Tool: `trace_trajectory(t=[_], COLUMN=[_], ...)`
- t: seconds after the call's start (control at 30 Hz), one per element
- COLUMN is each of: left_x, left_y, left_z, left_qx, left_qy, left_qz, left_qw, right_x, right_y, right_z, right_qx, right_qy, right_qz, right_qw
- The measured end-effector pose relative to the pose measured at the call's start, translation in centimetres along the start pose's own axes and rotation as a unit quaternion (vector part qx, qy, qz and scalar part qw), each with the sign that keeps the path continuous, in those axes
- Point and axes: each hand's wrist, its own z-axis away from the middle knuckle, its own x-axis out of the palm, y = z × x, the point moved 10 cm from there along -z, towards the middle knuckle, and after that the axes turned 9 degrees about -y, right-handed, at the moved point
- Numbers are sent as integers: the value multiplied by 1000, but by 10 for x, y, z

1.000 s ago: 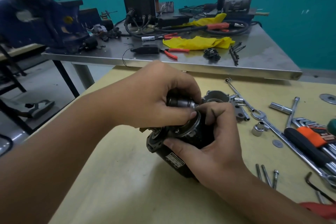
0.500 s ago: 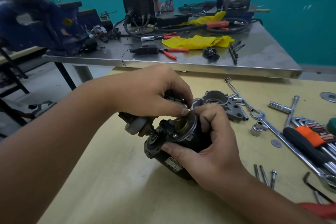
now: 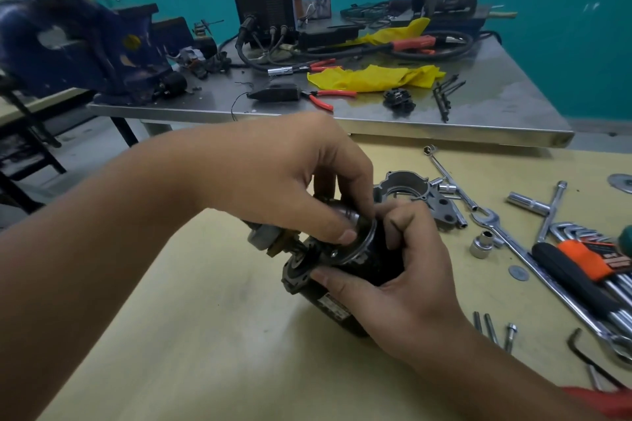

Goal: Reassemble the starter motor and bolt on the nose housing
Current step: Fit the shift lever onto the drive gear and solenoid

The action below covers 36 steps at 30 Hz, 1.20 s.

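The starter motor [image 3: 345,270] is held tilted just above the yellow tabletop [image 3: 205,335], its black body gripped from the right by the right hand [image 3: 407,280], fingers curled round it. The left hand [image 3: 294,181] is closed over the open end, its fingertips [image 3: 347,235] pinching a metal shaft part [image 3: 350,215] at the rim of the body; how far that part is seated cannot be told, as the fingers hide the joint. The nose housing [image 3: 410,191] lies apart on the tabletop behind the hands, not yet fitted, and the long bolts [image 3: 492,331] lie loose near the right forearm. Risks are judged as follows: the shaft part may be pushed in crooked and bind, since the body is tilted and unsupported; a finger may be nipped at the rim; the grip may slip and the motor drop onto the tabletop; the bolts may be knocked away by the forearm.
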Motion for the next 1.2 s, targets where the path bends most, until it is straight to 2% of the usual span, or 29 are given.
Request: trace_trajectory(t=[0.13,0.27,0.5,0.77,0.97,1.2], left_x=[2,6,13,11,9,10], left_y=[1,1,19,22,19,8], left_z=[1,13,22,22,15,8], left_qx=[-13,-7,60,64,46,32], left_qy=[61,83,209,261,238,101], left_qz=[7,1,-101,-115,-111,-22], left_qw=[998,997,971,956,964,994], right_x=[-4,-6,-9,-10,-10,-5], right_y=[1,-3,-7,-11,-13,-16], right_z=[1,-1,-1,0,1,1], right_qx=[12,3,-18,-25,-23,-30], right_qy=[8,19,23,19,16,-10], right_qz=[2,24,35,42,56,58], right_qw=[1000,1000,999,999,998,998])
